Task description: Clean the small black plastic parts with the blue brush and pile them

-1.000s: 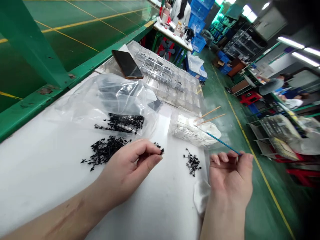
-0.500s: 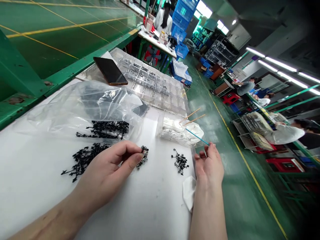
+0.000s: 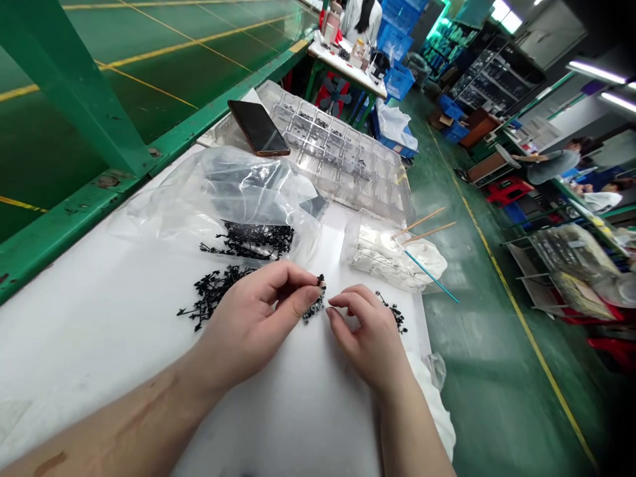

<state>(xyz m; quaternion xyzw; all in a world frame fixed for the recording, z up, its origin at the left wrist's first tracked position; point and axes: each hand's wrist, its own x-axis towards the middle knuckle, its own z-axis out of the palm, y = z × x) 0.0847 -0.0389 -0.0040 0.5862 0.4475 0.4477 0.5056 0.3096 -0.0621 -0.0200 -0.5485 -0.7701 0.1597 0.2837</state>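
Observation:
My left hand pinches a small black plastic part between thumb and forefinger, just above a short strip of black parts on the white-covered table. My right hand sits close beside it, fingers curled and apart, holding nothing, next to a small black sprue cluster. A larger cluster lies under the left hand's knuckles, and another lies against a clear plastic bag. A thin blue stick leans out of a clear tub holding white cloth.
Beyond the bag lie a clear compartment tray of small dark parts and a phone. A green steel frame runs along the left table edge. Green floor lies right, with distant workers and blue crates.
My right hand has let go of the blue stick, which now rests in the tub, and has moved left toward my left hand. The white cloth is no longer beside the right wrist.

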